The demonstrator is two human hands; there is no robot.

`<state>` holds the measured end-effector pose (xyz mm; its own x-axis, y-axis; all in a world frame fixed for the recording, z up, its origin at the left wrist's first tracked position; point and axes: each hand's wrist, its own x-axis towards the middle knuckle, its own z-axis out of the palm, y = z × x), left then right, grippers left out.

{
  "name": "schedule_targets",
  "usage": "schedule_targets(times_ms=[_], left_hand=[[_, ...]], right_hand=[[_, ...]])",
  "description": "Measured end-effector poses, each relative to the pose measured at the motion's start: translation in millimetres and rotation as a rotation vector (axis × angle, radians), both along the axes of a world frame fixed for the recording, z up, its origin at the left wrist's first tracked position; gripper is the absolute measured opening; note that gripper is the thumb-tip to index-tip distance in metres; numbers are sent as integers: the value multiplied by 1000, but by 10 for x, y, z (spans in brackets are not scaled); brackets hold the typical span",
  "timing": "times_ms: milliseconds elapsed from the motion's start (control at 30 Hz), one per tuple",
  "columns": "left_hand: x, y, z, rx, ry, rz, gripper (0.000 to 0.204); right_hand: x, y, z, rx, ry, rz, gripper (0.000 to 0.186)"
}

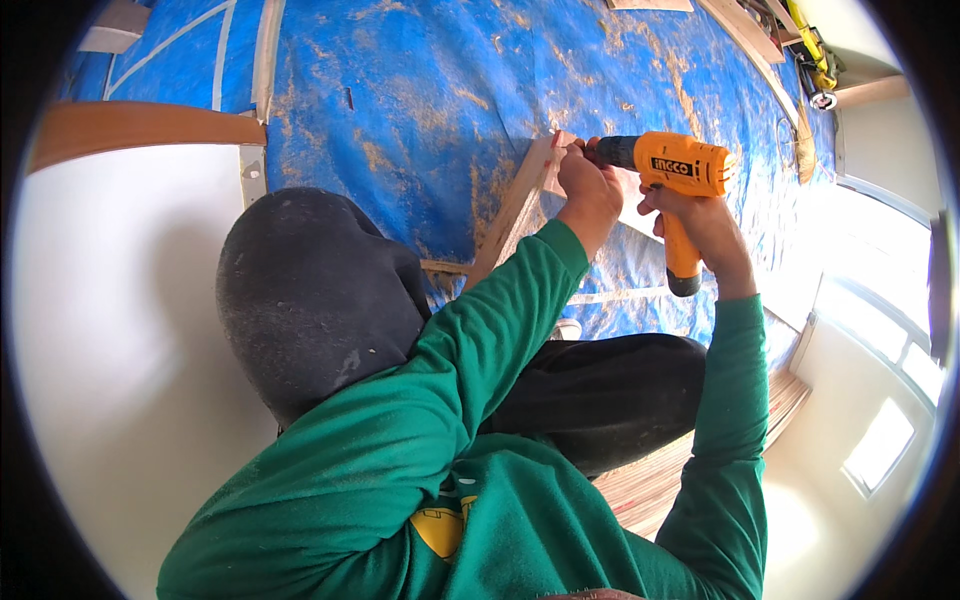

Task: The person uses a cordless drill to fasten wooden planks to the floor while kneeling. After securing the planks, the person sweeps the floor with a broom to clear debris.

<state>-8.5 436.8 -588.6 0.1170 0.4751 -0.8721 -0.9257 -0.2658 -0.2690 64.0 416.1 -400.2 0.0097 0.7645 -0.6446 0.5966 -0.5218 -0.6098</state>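
Observation:
My right hand (pixel 708 228) is wrapped round the grip of an orange and black cordless drill (pixel 690 165). The drill lies level, its chuck pointing left at the corner of a wooden frame (pixel 512 222). At that corner my left hand (pixel 590 188) is closed, fingers pinched just in front of the chuck. Whatever sits between those fingers is too small and covered to make out. A reddish mark shows on the wood beside the fingertips. Part of the frame is hidden behind my left hand and forearm.
A blue tarp (pixel 400 120) strewn with sawdust covers the floor. To the left stands a white panel (pixel 120 300) with a brown wooden edge (pixel 150 132). Striped boards (pixel 650 488) lie at lower right. Timber and a yellow tool (pixel 812 45) are at far right. My bent knees are close by.

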Motion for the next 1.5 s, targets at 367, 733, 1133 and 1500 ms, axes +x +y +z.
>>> schedule_targets(times_ms=[367, 733, 1133, 1500], left_hand=[[-125, -10, -181, 88, 35, -241, 20], [-253, 78, -214, 162, -65, -164, 29], [-232, 99, -135, 152, -13, -157, 16], [-170, 117, -265, 163, 29, -181, 12]], right_hand=[[-65, 14, 54, -76, -47, -2, 37], [-204, 29, 126, -31, -70, 68, 32], [-197, 42, 84, -36, -75, 75, 32], [-170, 40, 46, -44, -43, 113, 30]])
